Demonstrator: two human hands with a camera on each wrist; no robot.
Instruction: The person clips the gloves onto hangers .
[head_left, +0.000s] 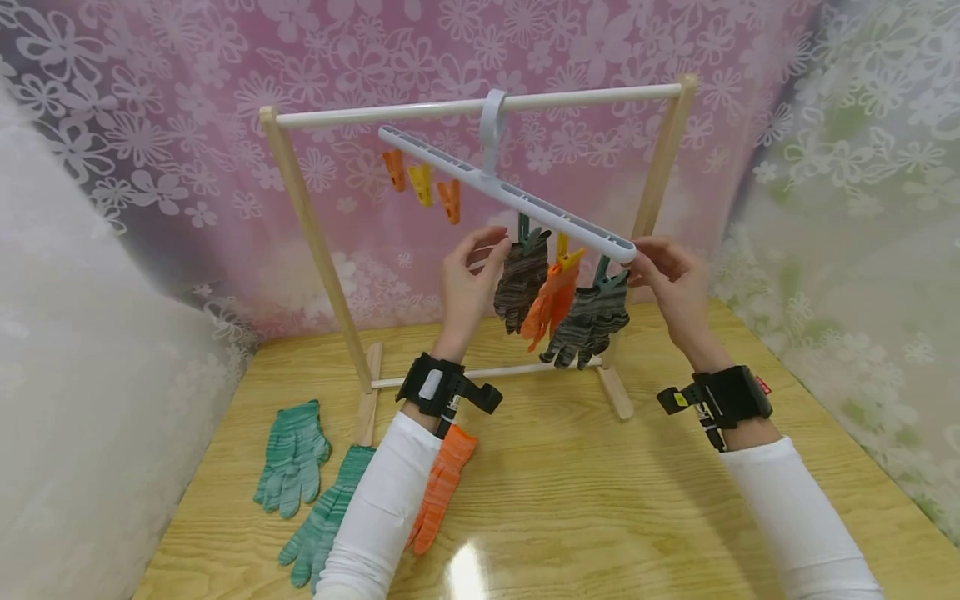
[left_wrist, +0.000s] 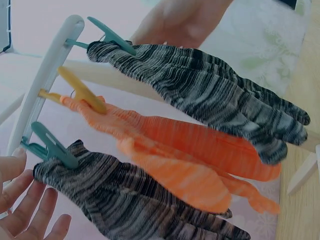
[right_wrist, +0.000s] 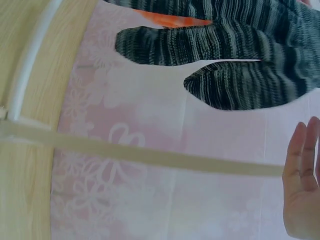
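A pale grey clip hanger (head_left: 491,185) hangs by its hook from the white rod, its right end lower in view. Green and yellow clothespins (left_wrist: 82,90) on its right half carry a brown-grey striped glove (head_left: 521,283), an orange glove (head_left: 552,304) and a dark grey striped glove (left_wrist: 200,85). My right hand (head_left: 678,287) pinches the hanger's right end between thumb and finger; its other fingers look straight in the right wrist view. Beside the brown-grey glove's top edge is my left hand (head_left: 468,283), fingers loosely bent and apart, gripping nothing visible.
Orange and yellow clothespins (head_left: 421,185) hang bare from the hanger's left half. The wooden rack (head_left: 315,242) stands on the table (head_left: 570,500). Two green gloves (head_left: 291,458) lie front left, one partly behind my sleeve, near another orange glove (head_left: 442,487).
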